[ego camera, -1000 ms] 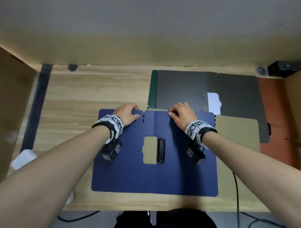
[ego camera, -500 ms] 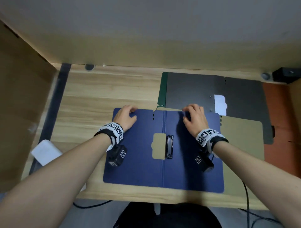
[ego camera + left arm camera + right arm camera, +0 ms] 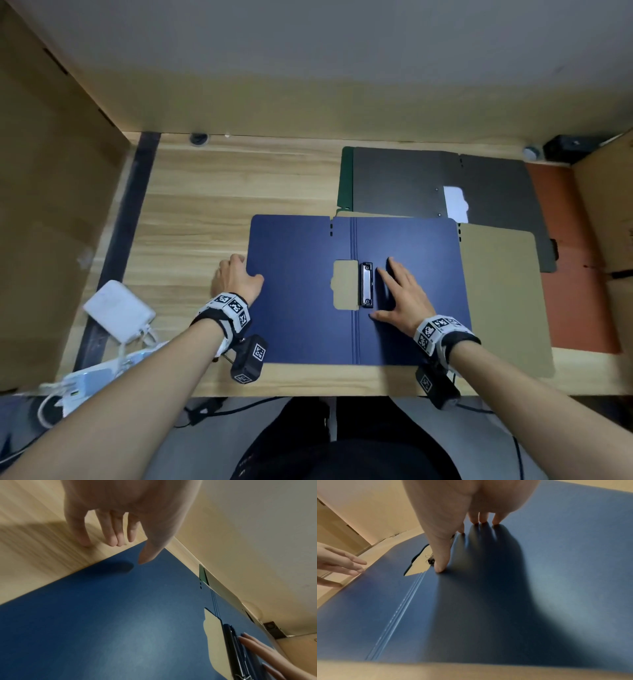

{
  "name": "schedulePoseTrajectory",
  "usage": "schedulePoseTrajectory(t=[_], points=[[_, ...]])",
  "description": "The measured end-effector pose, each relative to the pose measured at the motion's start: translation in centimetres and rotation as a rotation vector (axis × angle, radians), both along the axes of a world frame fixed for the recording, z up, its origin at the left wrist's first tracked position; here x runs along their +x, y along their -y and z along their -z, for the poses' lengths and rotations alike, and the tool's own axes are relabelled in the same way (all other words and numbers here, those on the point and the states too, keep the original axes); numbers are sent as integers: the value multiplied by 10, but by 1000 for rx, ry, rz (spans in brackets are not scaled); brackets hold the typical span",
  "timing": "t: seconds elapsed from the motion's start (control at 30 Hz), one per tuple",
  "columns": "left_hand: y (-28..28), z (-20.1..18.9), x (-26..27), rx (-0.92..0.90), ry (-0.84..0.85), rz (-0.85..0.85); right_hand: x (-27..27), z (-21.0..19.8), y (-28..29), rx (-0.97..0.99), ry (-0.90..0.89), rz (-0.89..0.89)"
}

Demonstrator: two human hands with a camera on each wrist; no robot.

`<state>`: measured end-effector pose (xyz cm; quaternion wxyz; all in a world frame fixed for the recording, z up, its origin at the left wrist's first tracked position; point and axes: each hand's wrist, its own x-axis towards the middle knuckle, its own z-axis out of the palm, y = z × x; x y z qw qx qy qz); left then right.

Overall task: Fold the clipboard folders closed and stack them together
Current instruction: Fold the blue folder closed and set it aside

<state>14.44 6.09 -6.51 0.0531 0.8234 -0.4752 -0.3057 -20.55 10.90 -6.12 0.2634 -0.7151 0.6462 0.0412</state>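
None of the folders has been closed yet. Under the flat, outspread right hand (image 3: 404, 298) the blue folder (image 3: 301, 291) lies open; its edge is met, perhaps gripped, by the left hand (image 3: 236, 279). Beyond the right hand, other folders (image 3: 411, 178) wait unstacked.

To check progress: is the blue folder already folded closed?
No, the blue folder lies open flat, its clip uncovered beside the right hand.

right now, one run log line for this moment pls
stage: blue folder open flat | left hand at its left edge, fingers on table | right hand flat beside clip | fold not started
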Motion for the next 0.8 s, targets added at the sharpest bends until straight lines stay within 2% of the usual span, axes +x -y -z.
schedulePoseTrajectory(t=[0.2,0.3,0.57,0.67,0.8], points=[[0,-2,5,32,-207,-216,11,10,-2,35,-33,34],[6,-6,8,16,-257,-244,17,10,9,31,-41,29],[45,-38,32,-169,-413,-422,45,11,67,29,-22,29],[53,-56,39,-152,-472,-324,55,13,84,34,-32,29],[60,-85,39,-17,-370,52,64,7,98,39,-35,75]])
